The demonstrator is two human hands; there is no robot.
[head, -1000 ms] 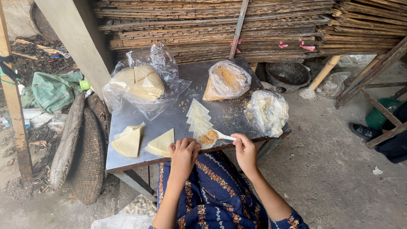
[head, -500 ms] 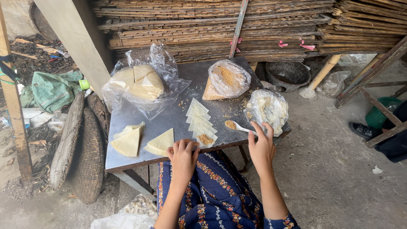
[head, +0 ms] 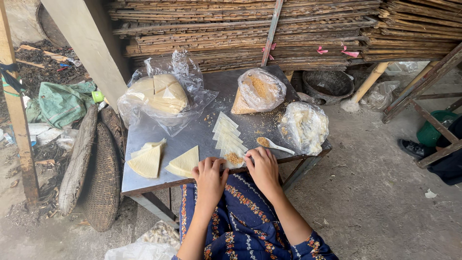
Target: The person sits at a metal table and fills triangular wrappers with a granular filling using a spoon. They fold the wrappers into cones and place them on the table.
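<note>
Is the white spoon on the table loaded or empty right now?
Loaded. The white plastic spoon lies on the grey metal table, its bowl heaped with brown crumbly filling, untouched beside the right hand.

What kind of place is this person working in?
Probably an outdoor, makeshift food-preparation spot, like a yard or shed. A small metal table stands on bare dirt ground, stacked bamboo mats rise behind it, and both hands work a filled wrapper beside a spoon.

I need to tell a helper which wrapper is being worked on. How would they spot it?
On the grey metal table, a row of pale wrapper strips runs toward the person. The nearest strip, between both hands, is the only one carrying a brown crumbly mound.
</note>
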